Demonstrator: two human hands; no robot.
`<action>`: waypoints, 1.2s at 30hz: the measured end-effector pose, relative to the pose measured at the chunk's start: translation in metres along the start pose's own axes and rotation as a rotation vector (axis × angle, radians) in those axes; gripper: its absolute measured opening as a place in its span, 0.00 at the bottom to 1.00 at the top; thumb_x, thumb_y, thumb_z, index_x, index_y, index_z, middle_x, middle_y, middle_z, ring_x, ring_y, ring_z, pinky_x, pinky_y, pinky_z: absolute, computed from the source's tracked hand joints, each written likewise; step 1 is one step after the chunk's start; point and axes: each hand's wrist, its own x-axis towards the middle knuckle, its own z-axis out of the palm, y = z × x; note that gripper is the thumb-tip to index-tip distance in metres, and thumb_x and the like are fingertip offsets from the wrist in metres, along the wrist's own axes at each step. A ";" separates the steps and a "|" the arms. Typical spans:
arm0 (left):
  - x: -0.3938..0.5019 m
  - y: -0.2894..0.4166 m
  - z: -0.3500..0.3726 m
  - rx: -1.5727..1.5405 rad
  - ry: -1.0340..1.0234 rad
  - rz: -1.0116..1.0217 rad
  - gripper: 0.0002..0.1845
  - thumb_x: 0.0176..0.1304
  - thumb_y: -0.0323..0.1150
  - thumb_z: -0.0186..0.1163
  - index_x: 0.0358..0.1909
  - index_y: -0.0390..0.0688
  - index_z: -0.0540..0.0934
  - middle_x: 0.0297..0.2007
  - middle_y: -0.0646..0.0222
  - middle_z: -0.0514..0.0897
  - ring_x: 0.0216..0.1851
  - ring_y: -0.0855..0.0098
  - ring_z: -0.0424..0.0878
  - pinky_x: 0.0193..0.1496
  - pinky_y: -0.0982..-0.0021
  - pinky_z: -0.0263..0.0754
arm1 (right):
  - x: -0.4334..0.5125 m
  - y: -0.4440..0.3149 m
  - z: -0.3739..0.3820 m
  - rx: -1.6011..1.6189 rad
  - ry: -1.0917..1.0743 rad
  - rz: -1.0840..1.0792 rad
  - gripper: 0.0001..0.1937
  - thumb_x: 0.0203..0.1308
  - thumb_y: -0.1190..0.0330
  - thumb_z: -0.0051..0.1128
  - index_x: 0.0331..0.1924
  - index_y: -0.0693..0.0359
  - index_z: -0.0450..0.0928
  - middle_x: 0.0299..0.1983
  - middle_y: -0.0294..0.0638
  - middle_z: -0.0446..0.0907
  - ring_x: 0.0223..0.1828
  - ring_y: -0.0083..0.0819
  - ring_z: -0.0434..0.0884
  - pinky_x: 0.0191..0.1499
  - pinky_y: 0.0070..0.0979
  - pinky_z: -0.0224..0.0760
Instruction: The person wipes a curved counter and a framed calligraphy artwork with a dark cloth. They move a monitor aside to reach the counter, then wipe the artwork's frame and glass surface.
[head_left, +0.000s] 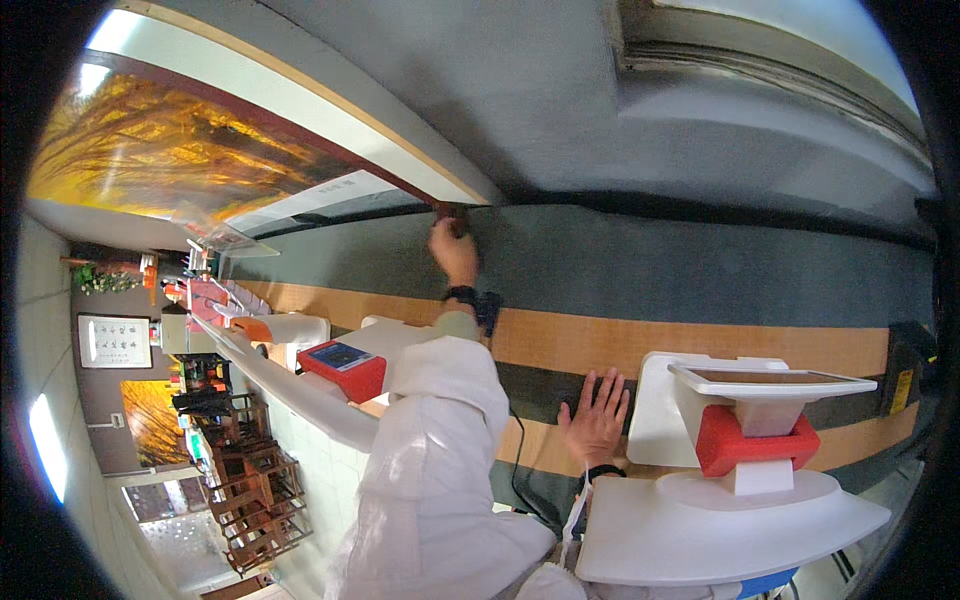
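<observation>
My left hand (454, 251) reaches forward over the grey covering (675, 262). Its fingers are closed around a small dark object (454, 217), too blurred to name, by the lower corner of a dark red picture frame (397, 182). Both wrists wear black bands; a dark piece (489, 311) hangs beside the left one. My right hand (596, 416) rests palm down with its fingers spread on a dark stripe of the striped surface. Just right of it stands a white device (664, 420) with a red part (757, 442) and a tilted flat panel (780, 380).
Another white-and-red device with a small screen (345, 355) stands left of my left sleeve. A black cable (517, 450) runs between my arms. An autumn-tree picture (187, 142) leans toward the grey wall. Wooden chairs (259, 487) stand at the far lower left.
</observation>
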 end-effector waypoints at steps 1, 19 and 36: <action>-0.006 0.017 0.013 -0.040 -0.004 -0.023 0.10 0.42 0.18 0.59 0.30 0.36 0.80 0.30 0.56 0.81 0.37 0.51 0.80 0.43 0.56 0.74 | 0.000 0.000 0.000 0.007 0.012 -0.008 0.40 0.60 0.48 0.49 0.71 0.64 0.57 0.74 0.63 0.47 0.76 0.57 0.45 0.75 0.52 0.35; -0.077 0.143 -0.042 -0.369 0.134 -0.305 0.24 0.52 0.11 0.55 0.53 0.35 0.75 0.53 0.56 0.78 0.54 0.60 0.78 0.62 0.62 0.69 | -0.002 0.002 0.009 -0.015 0.108 -0.023 0.40 0.61 0.46 0.50 0.72 0.62 0.57 0.75 0.61 0.46 0.76 0.56 0.46 0.75 0.52 0.39; -0.114 0.273 0.100 -0.713 -0.532 -0.179 0.24 0.50 0.16 0.60 0.51 0.40 0.80 0.57 0.54 0.78 0.66 0.52 0.69 0.70 0.60 0.60 | 0.001 0.017 0.019 -0.379 0.177 -0.106 0.37 0.59 0.53 0.51 0.70 0.65 0.60 0.73 0.62 0.50 0.76 0.56 0.48 0.74 0.51 0.40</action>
